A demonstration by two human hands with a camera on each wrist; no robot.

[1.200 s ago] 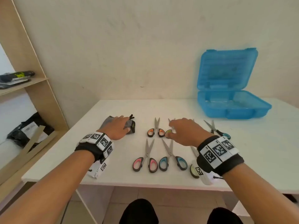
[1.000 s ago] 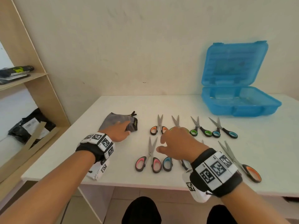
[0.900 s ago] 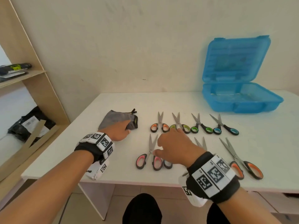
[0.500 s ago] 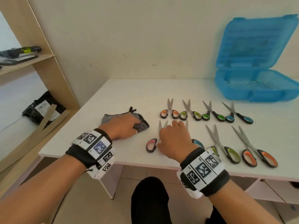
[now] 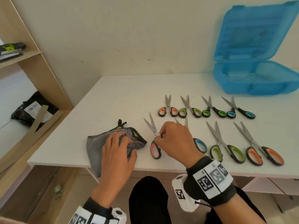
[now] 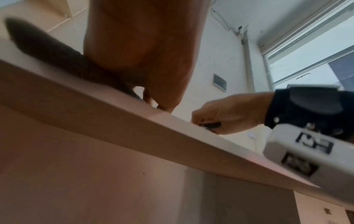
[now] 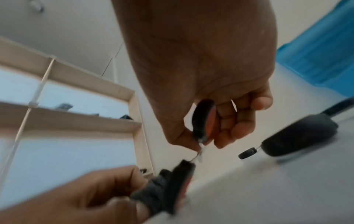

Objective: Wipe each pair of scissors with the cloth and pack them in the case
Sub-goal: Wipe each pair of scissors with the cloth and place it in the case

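Since half a second ago the left hand [image 5: 119, 155] has gathered the grey cloth [image 5: 95, 147] toward the near edge of the white table [image 5: 123, 97], so a corner of the cloth now hangs over that edge, and the right hand [image 5: 175, 140] has closed on the pink-handled scissors [image 5: 154, 143] and tipped one handle loop up off the surface.

At far left a light wooden shelf unit [image 5: 48, 81] stands against the cream wall [image 5: 113, 33]; a dark tool [image 5: 11, 46] lies on its upper shelf and a black plastic-wrapped parcel [image 5: 32, 109] sits lower down. The tabletop is plain white and meets the wall at its back edge.

The left hand's fingers curl into the bunched cloth, gripping it. Just right of it, the right hand pinches the pink-handled scissors near the pivot, blades pointing away and slightly spread; the right wrist view shows one loop held between thumb and fingers [image 7: 235, 128].

Further right, the blue-handled scissors [image 5: 199, 145] lie partly under that wrist, then large lime-handled scissors [image 5: 226, 149] and large orange-handled scissors [image 5: 263, 154]. Behind them runs a row of four small scissors [image 5: 205, 109]. At far right the blue case [image 5: 252, 78] sits open near the wall, lid upright.
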